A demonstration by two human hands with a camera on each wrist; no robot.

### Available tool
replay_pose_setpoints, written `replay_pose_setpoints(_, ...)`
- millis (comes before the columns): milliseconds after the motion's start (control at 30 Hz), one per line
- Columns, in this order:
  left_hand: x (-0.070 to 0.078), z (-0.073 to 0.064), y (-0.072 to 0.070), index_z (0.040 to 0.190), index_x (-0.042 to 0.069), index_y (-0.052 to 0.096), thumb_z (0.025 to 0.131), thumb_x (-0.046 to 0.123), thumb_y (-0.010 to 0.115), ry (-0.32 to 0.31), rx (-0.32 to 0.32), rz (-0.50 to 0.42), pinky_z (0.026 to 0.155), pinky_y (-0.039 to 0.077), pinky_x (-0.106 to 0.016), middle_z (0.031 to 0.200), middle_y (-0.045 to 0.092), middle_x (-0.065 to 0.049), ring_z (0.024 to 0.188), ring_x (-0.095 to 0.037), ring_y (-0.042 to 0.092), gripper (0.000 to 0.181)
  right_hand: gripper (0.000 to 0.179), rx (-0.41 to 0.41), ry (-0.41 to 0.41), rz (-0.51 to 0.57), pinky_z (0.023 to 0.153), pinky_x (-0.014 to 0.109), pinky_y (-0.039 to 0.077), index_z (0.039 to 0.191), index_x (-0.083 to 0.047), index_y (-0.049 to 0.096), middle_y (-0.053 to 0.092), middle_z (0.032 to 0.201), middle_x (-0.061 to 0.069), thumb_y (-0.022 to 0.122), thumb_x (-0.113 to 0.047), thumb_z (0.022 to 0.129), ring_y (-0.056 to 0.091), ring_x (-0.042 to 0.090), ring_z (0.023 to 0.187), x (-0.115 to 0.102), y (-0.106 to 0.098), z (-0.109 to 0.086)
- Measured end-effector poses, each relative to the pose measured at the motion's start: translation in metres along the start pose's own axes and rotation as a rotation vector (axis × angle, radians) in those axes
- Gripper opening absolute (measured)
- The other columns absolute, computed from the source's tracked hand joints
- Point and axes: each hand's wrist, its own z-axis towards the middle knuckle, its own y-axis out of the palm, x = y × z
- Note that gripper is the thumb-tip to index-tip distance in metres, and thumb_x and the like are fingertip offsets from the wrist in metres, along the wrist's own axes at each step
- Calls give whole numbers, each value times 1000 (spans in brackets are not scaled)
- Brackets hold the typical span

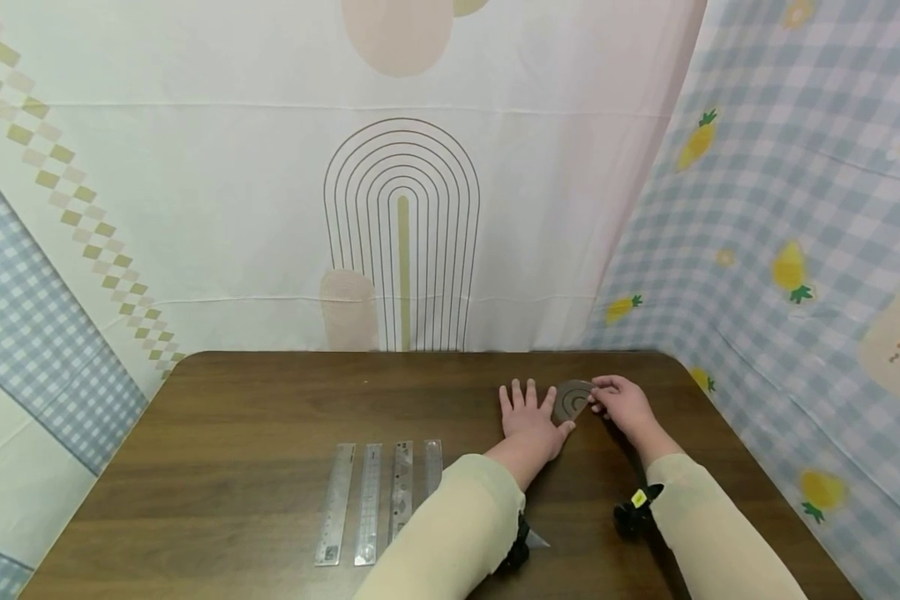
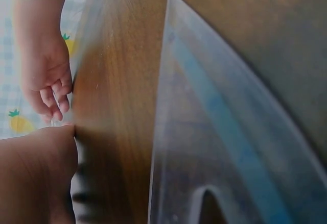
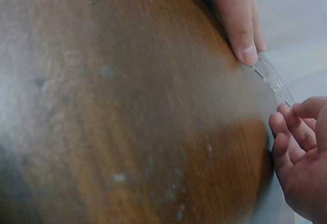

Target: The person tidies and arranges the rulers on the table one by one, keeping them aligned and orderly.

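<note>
A clear semicircular protractor [image 1: 572,400] is at the table's back right, between the two hands. My right hand [image 1: 622,404] pinches its right edge between thumb and fingers. My left hand [image 1: 532,423] is spread out, palm down, with its straight fingers pointing away from me. Its thumb lies along the protractor's left corner, and in the right wrist view the thumb [image 3: 249,55] looks to be touching the protractor's end. Below the left wrist lies a clear set square [image 2: 179,122] with a blue stripe; the sleeve hides most of it in the head view.
Several clear straight rulers stand side by side to the left, among them the leftmost ruler [image 1: 335,504] and its neighbour [image 1: 369,504]. The left sleeve covers part of the right-hand ones. The brown wooden table [image 1: 217,467] meets a cloth-covered wall [image 1: 255,208] at the back.
</note>
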Motion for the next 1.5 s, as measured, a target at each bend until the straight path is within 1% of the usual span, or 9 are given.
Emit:
replay_pose_setpoints(167, -1, -2, -1, 154, 50, 1, 91, 78, 24, 9, -1, 10, 119, -3, -53, 167, 1, 5, 152, -27, -4, 73, 43, -48, 18, 45, 69, 28, 52, 143, 4, 47, 68, 97, 13, 45, -14, 104, 63, 14, 80, 0, -2, -1)
replay_pose_setpoints(400, -4, -2, -1, 155, 50, 3, 92, 77, 25, 27, 7, 11, 119, -4, -53, 167, 1, 5, 152, -28, -5, 72, 45, -97, 25, 65, 68, 26, 53, 145, 2, 48, 64, 93, 9, 41, -9, 101, 62, 14, 80, -1, -2, 0)
replay_pose_setpoints(633, -8, -5, -2, 154, 50, 2, 92, 78, 25, 43, 22, 36, 119, -4, -52, 167, 0, 7, 152, -26, -5, 72, 47, -119, 44, 116, 68, 26, 54, 146, 0, 47, 63, 91, 7, 43, -8, 100, 62, 12, 80, 0, -3, -3)
replay_pose_setpoints(700, -9, -6, -2, 154, 50, 1, 92, 77, 24, 53, 25, 44, 119, -5, -52, 167, -1, 7, 152, -26, -6, 72, 48, -132, 37, 133, 68, 26, 54, 147, 1, 45, 63, 91, 6, 43, -7, 100, 63, 12, 81, 1, -3, -5)
replay_pose_setpoints(900, -16, -10, -4, 154, 50, 0, 93, 77, 23, 95, 31, 79, 118, -8, -53, 167, -2, 7, 152, -26, -8, 71, 48, -154, 48, 169, 69, 27, 55, 147, 1, 45, 67, 93, 6, 46, -8, 100, 65, 13, 85, 0, -6, -13)
replay_pose_setpoints(1133, -26, -23, -6, 155, 49, 2, 93, 76, 23, 152, 86, 132, 120, -2, -52, 167, 1, 7, 153, -27, -3, 71, 49, -189, 61, 221, 70, 28, 55, 148, 1, 44, 70, 94, 5, 49, -8, 100, 68, 11, 86, 3, -9, -25)
replay_pose_setpoints(1300, -34, -30, -6, 156, 49, 4, 93, 76, 24, 180, 114, 154, 120, -2, -51, 167, 2, 8, 153, -26, -1, 71, 49, -219, 78, 252, 72, 29, 56, 150, -1, 42, 71, 97, 5, 48, -10, 102, 69, 12, 89, 1, -9, -33)
replay_pose_setpoints(1400, -37, -32, -5, 156, 49, 3, 93, 76, 24, 198, 107, 153, 119, -5, -52, 167, 1, 7, 153, -26, -4, 72, 50, -237, 91, 284, 73, 29, 56, 151, -2, 39, 71, 99, 5, 48, -11, 103, 69, 13, 91, -1, -9, -38)
replay_pose_setpoints(1500, -40, -32, -3, 155, 49, 1, 92, 77, 23, 206, 108, 162, 119, -6, -53, 167, -1, 7, 152, -26, -6, 72, 50, -256, 99, 324, 74, 29, 56, 152, -2, 38, 70, 101, 6, 48, -11, 104, 69, 14, 93, -2, -8, -42)
